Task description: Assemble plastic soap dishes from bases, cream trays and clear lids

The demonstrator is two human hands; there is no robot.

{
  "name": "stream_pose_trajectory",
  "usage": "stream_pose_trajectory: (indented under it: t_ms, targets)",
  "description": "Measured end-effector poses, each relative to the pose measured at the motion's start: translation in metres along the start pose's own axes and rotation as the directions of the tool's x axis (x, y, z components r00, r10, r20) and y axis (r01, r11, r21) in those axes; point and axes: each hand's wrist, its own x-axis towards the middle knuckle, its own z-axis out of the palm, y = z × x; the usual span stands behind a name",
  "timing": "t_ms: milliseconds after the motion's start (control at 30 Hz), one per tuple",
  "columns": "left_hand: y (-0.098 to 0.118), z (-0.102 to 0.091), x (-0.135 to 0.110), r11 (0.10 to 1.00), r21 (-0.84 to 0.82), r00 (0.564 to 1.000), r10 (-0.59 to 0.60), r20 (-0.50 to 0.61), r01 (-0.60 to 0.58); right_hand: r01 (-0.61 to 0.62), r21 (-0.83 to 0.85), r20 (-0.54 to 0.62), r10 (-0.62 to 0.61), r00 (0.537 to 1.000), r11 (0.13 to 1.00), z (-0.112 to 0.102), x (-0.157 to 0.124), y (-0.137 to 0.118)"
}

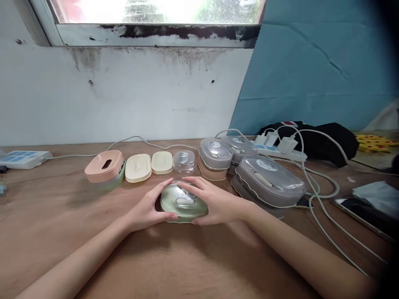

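Note:
A green container with a clear lid [183,207] rests on the wooden table in front of me, a round label on its top. My left hand [152,207] curls round its left side, thumb along the front edge. On the opposite side, my right hand [215,201] grips the container, with fingers over the back of the lid and thumb low at the front. Just behind it stands a small clear lidded box [184,162]. Two cream lids [138,168] lie to the left of that box.
A pink-topped container [105,167] stands at the left. To the right are a brown lidded box [215,160] and a large grey one [268,182]. Power strips [26,159], plugged-in chargers [286,144], loose white cables and a phone [363,214] lie along the sides.

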Motion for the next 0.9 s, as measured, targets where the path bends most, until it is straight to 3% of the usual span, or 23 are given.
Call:
stream_pose_trajectory:
  t_ms: [267, 600, 900]
  targets:
    - [-0.001, 0.001, 0.001, 0.991, -0.132, 1.000, 0.002, -0.024, -0.005, 0.013, -0.022, -0.038, -0.014, 0.999, 1.000, 0.005, -0.004, -0.001]
    - [0.008, 0.004, 0.000, 0.993, 0.115, 0.997, 0.027, -0.075, -0.018, 0.007, 0.010, -0.004, -0.007, 1.000, 1.000, 0.003, -0.002, 0.003]
    - [0.005, 0.007, -0.002, 0.997, 0.065, 0.995, 0.044, -0.085, -0.038, 0.001, -0.006, -0.024, -0.001, 1.000, 1.000, 0.002, -0.002, 0.001]
